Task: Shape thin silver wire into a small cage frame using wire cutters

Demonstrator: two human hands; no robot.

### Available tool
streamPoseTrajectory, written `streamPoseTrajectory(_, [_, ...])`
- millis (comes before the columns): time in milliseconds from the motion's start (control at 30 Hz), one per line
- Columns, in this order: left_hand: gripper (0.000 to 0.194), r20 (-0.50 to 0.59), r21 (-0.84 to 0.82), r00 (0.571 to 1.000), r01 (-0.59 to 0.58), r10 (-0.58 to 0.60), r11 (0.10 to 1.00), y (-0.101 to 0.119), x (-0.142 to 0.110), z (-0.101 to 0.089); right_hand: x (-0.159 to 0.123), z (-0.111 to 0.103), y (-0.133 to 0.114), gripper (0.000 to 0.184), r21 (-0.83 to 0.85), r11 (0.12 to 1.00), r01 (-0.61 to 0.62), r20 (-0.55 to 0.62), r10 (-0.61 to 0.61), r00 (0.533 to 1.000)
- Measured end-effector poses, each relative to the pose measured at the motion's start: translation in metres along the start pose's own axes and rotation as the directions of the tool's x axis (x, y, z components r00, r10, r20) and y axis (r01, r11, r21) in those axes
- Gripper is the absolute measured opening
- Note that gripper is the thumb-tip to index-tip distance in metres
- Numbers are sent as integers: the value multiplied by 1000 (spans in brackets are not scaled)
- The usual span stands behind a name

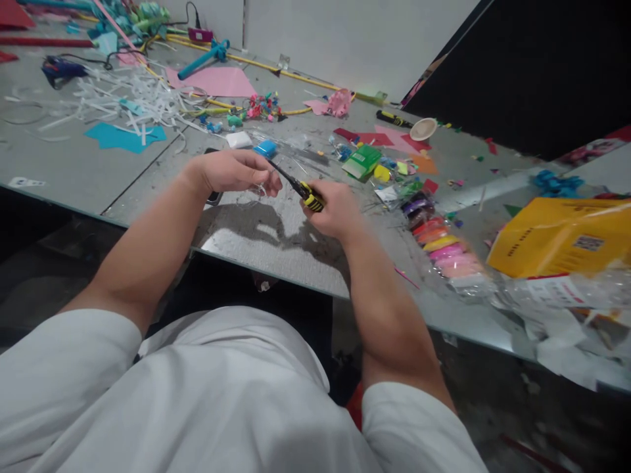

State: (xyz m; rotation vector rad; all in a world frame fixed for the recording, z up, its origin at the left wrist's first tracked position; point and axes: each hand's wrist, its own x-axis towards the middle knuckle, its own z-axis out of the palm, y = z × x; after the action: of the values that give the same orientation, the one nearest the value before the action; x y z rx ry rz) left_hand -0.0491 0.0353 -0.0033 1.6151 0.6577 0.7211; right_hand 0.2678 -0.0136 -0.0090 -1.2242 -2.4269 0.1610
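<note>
My right hand [335, 207] is closed around the black-and-yellow handles of needle-nose pliers [311, 196]. Their slim dark tip points up and left, close to the fingertips of my left hand [236, 174]. That hand has its fingers curled and pinched on a thin, shiny piece that looks like wire [261, 189], blurred and mostly covered by the fingers. Both hands are above the front part of the grey table [246, 253]. Under my left wrist lies a dark phone-like object [213, 197], partly hidden. Just beyond the fingers are a blue packet [265, 148] and a white packet [239, 140].
White paper strips [133, 98] and a blue paper sheet [125, 136] lie at left. To the right are a green box [362, 161], colourful clay packs [446, 246] and a yellow envelope [562, 236]. A black-and-yellow handled tool [393, 119] lies farther back.
</note>
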Motion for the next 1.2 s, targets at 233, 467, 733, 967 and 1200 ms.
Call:
streamPoseTrajectory(233, [60, -83, 119, 996, -26, 36, 993, 7, -1, 8, -2, -7, -13, 42, 76, 997, -25, 88, 19, 996])
streamPoseTrajectory(467, [30, -324, 254, 943, 10, 75, 967, 16, -5, 10, 0, -9, -14, 40, -18, 990, -140, 81, 141, 987])
streamPoseTrajectory(733, [41, -454, 459, 857, -9, 244, 888, -1, 11, 13, 1, 2, -18, 34, -195, 928, -316, -20, 319, 948])
streamPoseTrajectory(967, [36, -495, 263, 864, 52, 89, 964, -7, 18, 15, 2, 6, -5, 34, -183, 930, -318, -60, 313, 948])
streamPoseTrajectory(1200, [29, -253, -148, 965, 33, -70, 988, 2, -1, 11, 2, -8, -3, 40, -9, 988, -152, 3, 152, 988])
